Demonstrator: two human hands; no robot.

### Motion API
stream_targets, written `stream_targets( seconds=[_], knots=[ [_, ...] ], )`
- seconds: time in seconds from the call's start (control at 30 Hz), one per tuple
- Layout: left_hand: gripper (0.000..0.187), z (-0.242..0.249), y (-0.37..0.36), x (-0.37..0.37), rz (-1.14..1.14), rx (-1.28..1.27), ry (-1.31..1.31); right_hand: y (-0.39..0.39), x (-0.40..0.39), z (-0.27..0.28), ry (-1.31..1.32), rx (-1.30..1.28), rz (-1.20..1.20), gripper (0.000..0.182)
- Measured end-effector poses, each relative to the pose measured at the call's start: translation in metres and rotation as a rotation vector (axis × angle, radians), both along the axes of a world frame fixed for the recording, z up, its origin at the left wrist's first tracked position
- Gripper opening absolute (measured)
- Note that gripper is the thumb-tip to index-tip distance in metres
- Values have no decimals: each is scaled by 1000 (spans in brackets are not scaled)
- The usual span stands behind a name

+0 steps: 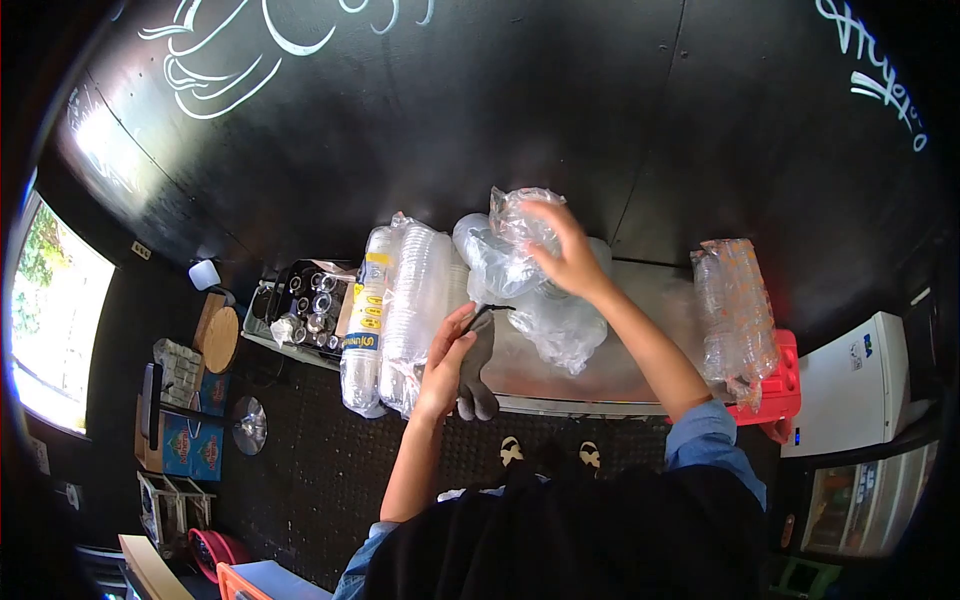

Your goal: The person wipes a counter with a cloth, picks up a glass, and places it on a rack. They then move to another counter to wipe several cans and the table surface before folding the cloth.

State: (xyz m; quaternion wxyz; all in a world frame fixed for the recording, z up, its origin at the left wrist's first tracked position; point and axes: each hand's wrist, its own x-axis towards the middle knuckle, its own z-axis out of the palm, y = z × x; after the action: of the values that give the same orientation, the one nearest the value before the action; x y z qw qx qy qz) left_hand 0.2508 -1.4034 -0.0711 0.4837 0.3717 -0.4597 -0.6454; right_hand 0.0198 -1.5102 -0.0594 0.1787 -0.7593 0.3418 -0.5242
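Observation:
My left hand [447, 365] is closed on a grey work glove [478, 365], which hangs down with its fingertips lowest and a dark cuff edge at the top. My right hand [570, 252] curves around the right side of a clear plastic-wrapped pack [525, 212], thumb apart from the fingers. Beneath that pack lie clear plastic bags [560, 325] with rounded, translucent contents [490, 255], heaped on the metal counter [640, 340]. Just left of the glove stand long sleeves of clear plastic cups [418, 290].
Another cup sleeve [365, 320] carries a yellow and blue label. A black crate [315, 305] of small containers stands at the left. On the right are an orange-printed plastic pack [735, 315], a red container [785, 380] and a white freezer [850, 385]. A black wall [520, 100] rises behind the counter.

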Motion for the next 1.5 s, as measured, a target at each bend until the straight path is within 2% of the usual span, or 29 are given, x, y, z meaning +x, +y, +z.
stream_targets(
  seconds=[0.07,0.1,0.17,0.2,0.27,0.33,0.4,0.43,0.5,0.53,0.6,0.67,0.73,0.8,0.87,0.9,0.97,1.07,1.1,1.13,1.2,1.27,1.33,1.37,1.47,1.5],
  knots=[
    [41,4,4,-8,-42,-79,-90,34,7,2,-12,267,342,50],
    [40,8,6,-13,-117,-155,-137,50,6,4,-11,268,334,50],
    [34,23,14,-29,-192,-280,-194,77,-5,7,137,261,489,38],
    [34,26,16,-35,-212,-272,-185,85,-17,7,137,275,469,38],
    [30,28,20,-47,-240,-389,-375,103,-43,4,270,501,342,27],
    [32,32,27,-66,-243,-406,-397,120,-72,1,131,457,297,24],
    [29,48,29,-80,-355,-409,-737,138,-105,9,151,366,202,26],
    [29,43,26,-86,-374,-402,-732,147,-119,6,113,388,177,26],
    [29,23,16,-101,-776,-485,-1032,166,-144,12,86,432,121,24],
    [29,13,15,-111,-786,-484,-1027,174,-156,15,62,462,79,23],
    [26,1,14,-130,-692,-651,-1220,181,-187,9,21,485,0,19],
    [24,-3,9,-150,-590,-589,-1079,182,-217,2,10,477,-165,21],
    [24,11,8,-175,-352,-611,-986,180,-231,12,-50,370,-313,22],
    [23,21,2,-195,-132,-763,-843,173,-241,18,-91,276,-430,21],
    [24,32,-8,-206,-1,-899,-713,163,-254,22,-172,244,-466,21],
    [23,38,-10,-211,73,-823,-723,163,-254,33,-211,295,-534,19],
    [24,40,-13,-217,176,-767,-666,151,-269,29,-236,229,-463,16],
    [25,29,0,-212,117,-798,-727,154,-280,9,-191,270,-361,13],
    [27,18,9,-209,44,-713,-795,159,-280,-3,-158,332,-315,12],
    [30,-7,13,-204,-41,-671,-772,165,-278,-18,-163,339,-310,12],
    [35,-57,32,-199,-194,-551,-763,183,-272,-56,10,355,-259,11],
    [34,-105,52,-197,-269,-517,-778,202,-271,-101,79,477,-260,11],
    [31,-134,67,-194,-354,-335,-869,216,-270,-135,206,568,-243,11],
    [31,-144,68,-194,-354,-327,-869,222,-270,-145,277,643,-270,11],
    [31,-152,67,-196,-266,-228,-844,216,-268,-166,247,752,-340,11],
    [34,-146,60,-199,-154,-168,-918,207,-268,-163,282,804,-368,16]
  ],
)
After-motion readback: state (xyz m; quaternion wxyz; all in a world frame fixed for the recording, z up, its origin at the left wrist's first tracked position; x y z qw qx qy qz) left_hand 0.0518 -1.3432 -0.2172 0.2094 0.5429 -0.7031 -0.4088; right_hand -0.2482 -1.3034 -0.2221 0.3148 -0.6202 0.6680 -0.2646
